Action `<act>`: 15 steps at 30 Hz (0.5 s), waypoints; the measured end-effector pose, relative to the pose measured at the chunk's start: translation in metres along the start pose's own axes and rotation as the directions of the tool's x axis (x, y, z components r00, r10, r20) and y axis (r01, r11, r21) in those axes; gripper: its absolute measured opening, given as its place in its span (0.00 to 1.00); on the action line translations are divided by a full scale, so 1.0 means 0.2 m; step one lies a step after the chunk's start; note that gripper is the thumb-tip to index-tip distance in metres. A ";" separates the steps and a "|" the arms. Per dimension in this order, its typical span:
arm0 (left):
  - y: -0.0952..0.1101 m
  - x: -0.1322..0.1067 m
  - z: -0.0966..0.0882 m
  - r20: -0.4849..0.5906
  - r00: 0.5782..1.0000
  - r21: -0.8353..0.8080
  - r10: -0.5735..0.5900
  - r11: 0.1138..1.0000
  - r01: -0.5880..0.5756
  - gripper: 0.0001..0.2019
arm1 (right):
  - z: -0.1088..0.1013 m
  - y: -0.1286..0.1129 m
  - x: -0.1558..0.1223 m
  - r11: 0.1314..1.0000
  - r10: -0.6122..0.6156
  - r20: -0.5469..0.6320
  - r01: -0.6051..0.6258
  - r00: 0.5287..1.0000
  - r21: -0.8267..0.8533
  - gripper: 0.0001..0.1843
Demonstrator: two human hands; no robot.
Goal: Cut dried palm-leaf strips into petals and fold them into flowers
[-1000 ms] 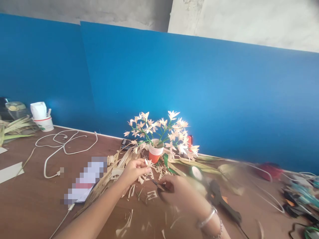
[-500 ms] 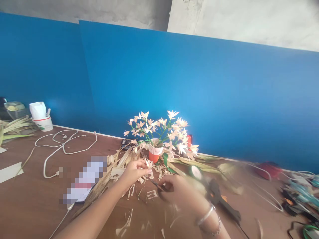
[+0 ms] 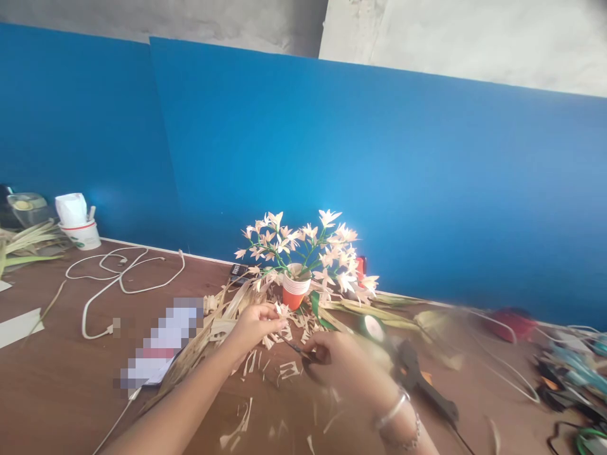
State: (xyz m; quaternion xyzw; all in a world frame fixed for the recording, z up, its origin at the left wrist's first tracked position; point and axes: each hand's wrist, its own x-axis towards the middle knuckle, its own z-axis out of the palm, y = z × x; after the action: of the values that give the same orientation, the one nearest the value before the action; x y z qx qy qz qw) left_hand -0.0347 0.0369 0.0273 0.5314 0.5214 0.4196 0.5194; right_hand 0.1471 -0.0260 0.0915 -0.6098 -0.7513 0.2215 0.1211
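My left hand point(image 3: 256, 327) is closed in a pinch on a small pale piece of corn husk point(image 3: 283, 311), partly lost against the scraps behind it. The fingers of my right hand point(image 3: 339, 363) are wrapped round a pair of scissors point(image 3: 294, 347), whose dark blades point up and left, close to my left fingertips. Just beyond my hands stands an orange and white cup point(image 3: 296, 294), upright. Green-stemmed husk flowers point(image 3: 332, 253) spread out of it. Cut husk scraps point(image 3: 287, 370) lie on the table under and around my hands.
Dry husks point(image 3: 190, 347) lie beside a blurred-out phone point(image 3: 164, 344) on the left. A white cable point(image 3: 124, 278) loops farther back. Right of my hand are a roll of tape point(image 3: 374, 328) and a black glue gun point(image 3: 422, 382). A blue partition point(image 3: 379, 170) closes the back.
My hands stay in nearly the same place. The scissors and right fingers have shifted very slightly, and the small husk piece at my left fingertips looks a little different in angle.
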 end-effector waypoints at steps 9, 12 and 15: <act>0.00 0.00 -0.02 0.095 0.993 -0.141 0.075 0.988 -0.061 0.12 | 0.05 0.12 0.03 0.969 0.085 0.027 -0.077 0.996 -0.234 0.07; 0.00 -0.01 -0.02 0.155 0.963 -0.143 0.220 0.970 -0.198 0.12 | 0.12 0.13 0.05 0.949 0.123 0.049 -0.103 0.991 -0.296 0.08; 0.01 -0.02 -0.02 0.176 0.930 -0.100 0.322 0.946 -0.309 0.09 | 0.18 0.15 0.08 0.948 0.184 0.131 -0.140 0.974 -0.286 0.11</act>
State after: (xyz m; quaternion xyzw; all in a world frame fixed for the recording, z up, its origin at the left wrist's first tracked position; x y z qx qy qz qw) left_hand -0.0382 0.0325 0.0305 0.6270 0.3622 0.4631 0.5111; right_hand 0.1536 -0.0119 0.0450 -0.6613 -0.7291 0.1711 -0.0427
